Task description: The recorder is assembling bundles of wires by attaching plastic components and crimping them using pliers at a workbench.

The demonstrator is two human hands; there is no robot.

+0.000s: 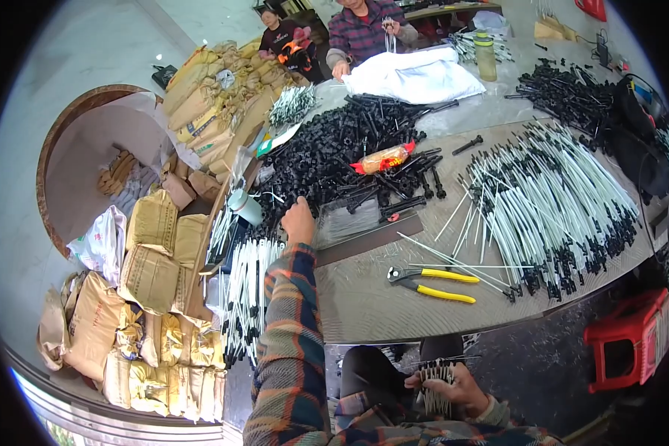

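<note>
My left hand (298,221) reaches over the table at the near edge of a heap of black plastic bolt-like parts (327,141). Its fingers are curled together, and whatever they hold, if anything, is hidden. Close by on its right lies a shallow clear tray of thin pins (349,221), with a dark strip along its front. Low over my lap, my right hand (459,390) grips a bundle of thin pale rods (436,394), closed around them. End-cutting pliers with yellow handles (435,285) rest on the table between the hands.
White rods with black ends (550,201) cover the table's right; more white rods (244,297) stand beside my left forearm. A grey-white cup (244,207), a wrapped snack (383,158), a bottle (486,59) and a red stool (624,338) surround the work. Two people sit opposite, one by a white sack (416,76).
</note>
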